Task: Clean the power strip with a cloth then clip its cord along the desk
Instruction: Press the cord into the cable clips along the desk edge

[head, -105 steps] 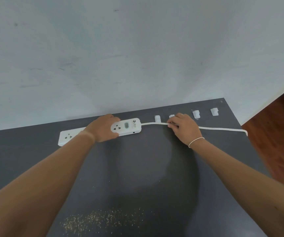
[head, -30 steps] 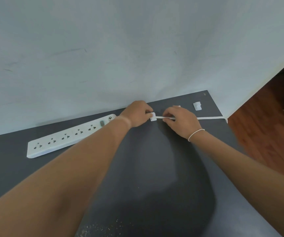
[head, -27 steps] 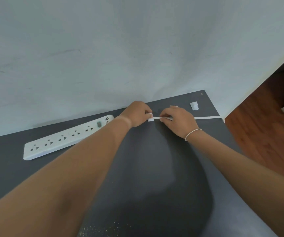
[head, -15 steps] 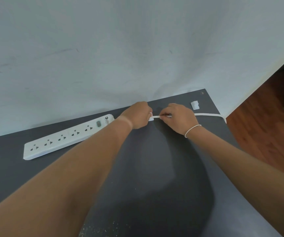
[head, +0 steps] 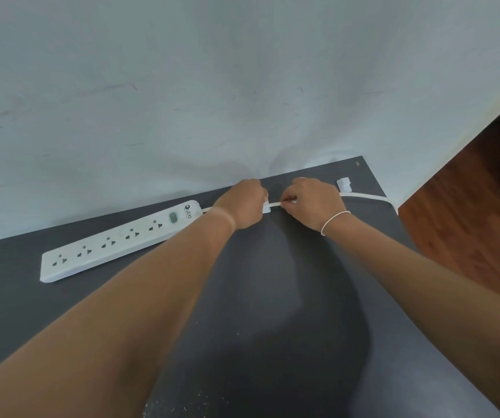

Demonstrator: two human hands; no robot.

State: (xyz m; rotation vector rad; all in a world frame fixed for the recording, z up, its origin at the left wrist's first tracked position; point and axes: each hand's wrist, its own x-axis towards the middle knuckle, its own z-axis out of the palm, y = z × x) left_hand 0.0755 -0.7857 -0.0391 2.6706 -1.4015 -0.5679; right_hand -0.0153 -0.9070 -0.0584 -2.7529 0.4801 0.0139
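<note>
A white power strip lies along the back of the dark grey desk, near the wall. Its flat white cord runs right and drops over the desk's right edge. My left hand rests on the cord beside a small white clip, fingers curled on them. My right hand pinches the cord just right of that clip. Another white clip stands farther right, apart from the cord. No cloth is in view.
A pale wall rises directly behind the desk. The desk ends at the right over a red-brown wooden floor. Fine crumbs speckle the near desk surface.
My left hand left the power strip and came to the clip. Both hands have drawn close together at that clip, and the cord between them now lies straighter.
</note>
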